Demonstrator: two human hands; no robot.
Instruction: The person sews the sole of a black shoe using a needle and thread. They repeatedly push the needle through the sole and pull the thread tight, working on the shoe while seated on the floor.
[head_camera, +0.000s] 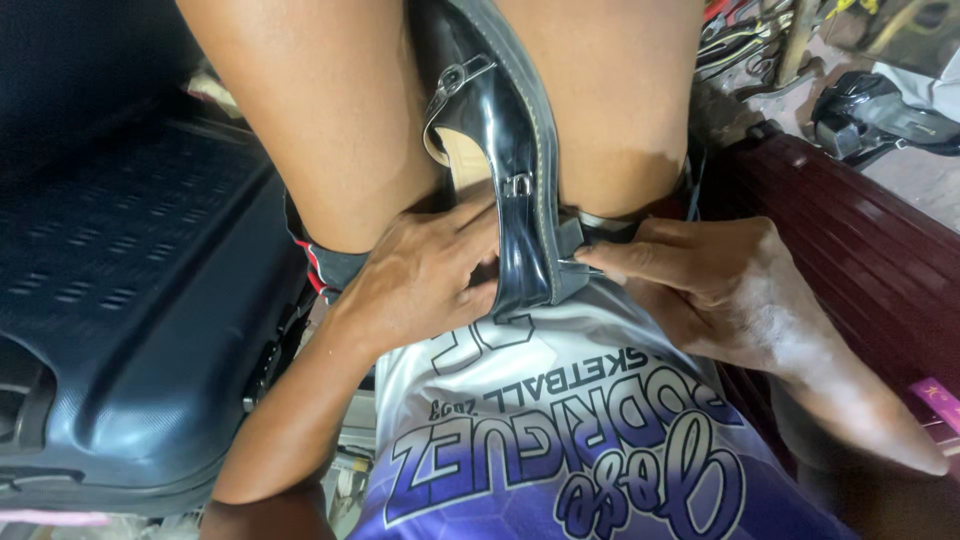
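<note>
The shoe (500, 150) is glossy black, the shirt (560, 440) white fading to purple, the suitcase (130, 300) dark navy.

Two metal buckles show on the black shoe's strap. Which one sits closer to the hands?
The lower buckle, just above the left hand on the black shoe. The upper buckle sits farther up the strap, between the knees, away from both hands.
</note>
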